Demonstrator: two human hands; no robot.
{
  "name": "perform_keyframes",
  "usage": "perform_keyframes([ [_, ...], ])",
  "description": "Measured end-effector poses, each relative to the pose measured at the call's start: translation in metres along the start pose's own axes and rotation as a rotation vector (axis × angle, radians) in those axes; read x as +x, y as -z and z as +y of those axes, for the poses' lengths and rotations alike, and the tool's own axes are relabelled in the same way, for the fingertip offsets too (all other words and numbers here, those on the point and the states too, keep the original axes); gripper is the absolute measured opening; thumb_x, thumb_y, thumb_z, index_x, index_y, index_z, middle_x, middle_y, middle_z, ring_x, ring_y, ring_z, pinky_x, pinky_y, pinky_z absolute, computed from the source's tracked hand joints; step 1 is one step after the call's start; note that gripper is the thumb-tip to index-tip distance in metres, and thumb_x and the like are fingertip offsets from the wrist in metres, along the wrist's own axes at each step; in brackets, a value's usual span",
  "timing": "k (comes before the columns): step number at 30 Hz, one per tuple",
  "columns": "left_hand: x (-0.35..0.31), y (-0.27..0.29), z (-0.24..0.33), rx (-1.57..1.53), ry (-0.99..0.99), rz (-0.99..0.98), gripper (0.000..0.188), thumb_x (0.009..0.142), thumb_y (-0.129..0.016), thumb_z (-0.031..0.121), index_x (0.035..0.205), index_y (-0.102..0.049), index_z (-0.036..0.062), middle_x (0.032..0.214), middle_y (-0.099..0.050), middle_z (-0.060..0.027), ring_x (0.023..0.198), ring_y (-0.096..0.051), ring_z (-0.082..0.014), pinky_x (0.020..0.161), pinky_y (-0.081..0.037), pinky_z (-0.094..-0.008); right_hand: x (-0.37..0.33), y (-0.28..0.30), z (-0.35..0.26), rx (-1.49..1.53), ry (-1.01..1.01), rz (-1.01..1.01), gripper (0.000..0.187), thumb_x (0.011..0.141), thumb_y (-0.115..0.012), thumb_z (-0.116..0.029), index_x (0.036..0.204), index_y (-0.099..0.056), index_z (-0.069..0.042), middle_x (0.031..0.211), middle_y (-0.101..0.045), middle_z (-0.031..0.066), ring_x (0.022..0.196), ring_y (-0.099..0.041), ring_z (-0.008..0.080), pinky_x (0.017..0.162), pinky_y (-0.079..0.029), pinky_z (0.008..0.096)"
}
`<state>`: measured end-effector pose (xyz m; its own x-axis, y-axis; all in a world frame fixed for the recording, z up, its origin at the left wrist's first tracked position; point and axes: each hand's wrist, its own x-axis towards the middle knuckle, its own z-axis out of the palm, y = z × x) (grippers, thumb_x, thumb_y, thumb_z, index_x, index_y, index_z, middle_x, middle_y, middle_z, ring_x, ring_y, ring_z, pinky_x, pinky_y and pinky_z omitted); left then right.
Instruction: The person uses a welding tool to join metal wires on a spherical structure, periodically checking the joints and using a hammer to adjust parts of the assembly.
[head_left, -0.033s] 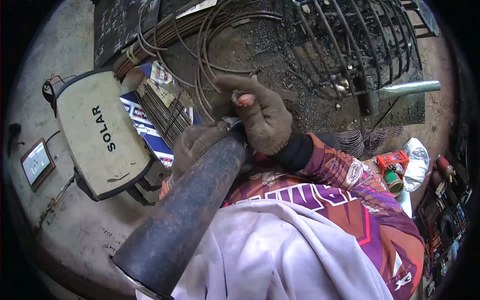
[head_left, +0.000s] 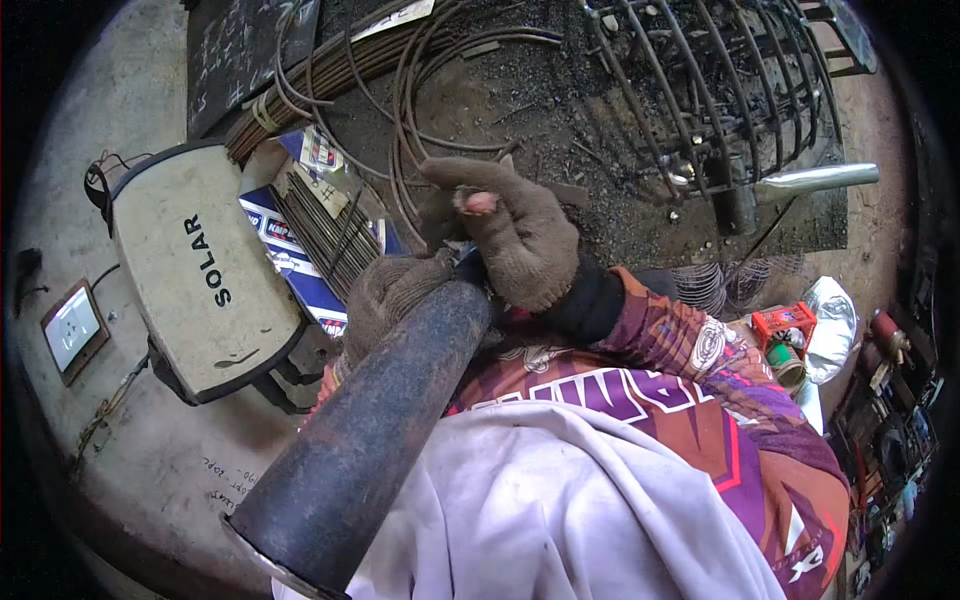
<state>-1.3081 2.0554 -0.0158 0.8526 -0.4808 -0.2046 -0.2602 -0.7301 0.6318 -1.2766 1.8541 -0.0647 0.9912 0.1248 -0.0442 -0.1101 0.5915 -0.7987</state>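
A dark, scuffed metal pipe (head_left: 365, 430) slants across my lap, its wider rimmed end at the lower left. My left hand (head_left: 388, 298), in a brown knit glove, is curled beside the pipe's far end, partly hidden behind it. Just to the right, my right hand (head_left: 530, 240) wears a matching glove and bends over that same end. A bare fingertip shows through a hole in this glove. Between the two hands a small bluish bit is visible, too covered to name. The fingers of both hands are closed, and what they grip is mostly hidden.
A pale-topped case (head_left: 210, 270) stands at left beside an opened carton of thin rods (head_left: 325, 235). Bent rods (head_left: 400, 110) lie ahead on a grimy metal sheet. A curved bar cage (head_left: 715, 90) and a shiny tube (head_left: 820, 182) are at far right; wire coils (head_left: 700, 288) lie nearer.
My right hand has shifted slightly left, its bare fingertip with it. The pipe and my left hand look nearly the same.
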Motion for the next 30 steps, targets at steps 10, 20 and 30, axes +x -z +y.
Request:
perform_keyframes([
  [10, 0.005, 0.006, 0.003, 0.095, -0.113, -0.004, 0.033, 0.075, -0.076, 0.015, 0.107, -0.071, 0.008, 0.094, -0.069, -0.0122, 0.084, -0.066, -0.0328, 0.076, -0.052, -0.0455, 0.006, 0.002, -0.015, -0.132, -0.221, -0.076, 0.048, 0.103, -0.051, -0.039, 0.128, -0.06, 0.001, 0.097, -0.071, 0.0089, 0.087, -0.066, 0.0129, 0.081, -0.053, 0.0281],
  [20, -0.02, -0.022, -0.041, 0.247, 0.175, -0.2, 0.028, 0.077, -0.079, 0.019, 0.1, -0.069, 0.0049, 0.088, -0.069, -0.0088, 0.08, -0.067, -0.0244, 0.072, -0.053, -0.0376, 0.003, -0.004, -0.011, -0.193, -0.234, -0.073, 0.044, 0.104, -0.046, -0.039, 0.12, -0.064, -0.002, 0.096, -0.071, 0.0144, 0.086, -0.069, 0.02, 0.081, -0.054, 0.034],
  [30, -0.036, -0.041, 0.089, 0.118, -0.001, 0.614, 0.026, 0.085, -0.077, 0.017, 0.101, -0.064, 0.0007, 0.09, -0.067, -0.0099, 0.081, -0.066, -0.024, 0.077, -0.054, -0.0385, -0.014, -0.011, -0.005, 0.127, -0.118, 0.312, 0.047, 0.106, -0.044, -0.044, 0.125, -0.062, -0.005, 0.087, -0.067, 0.0046, 0.064, -0.057, 0.0087, 0.055, -0.047, 0.0241],
])
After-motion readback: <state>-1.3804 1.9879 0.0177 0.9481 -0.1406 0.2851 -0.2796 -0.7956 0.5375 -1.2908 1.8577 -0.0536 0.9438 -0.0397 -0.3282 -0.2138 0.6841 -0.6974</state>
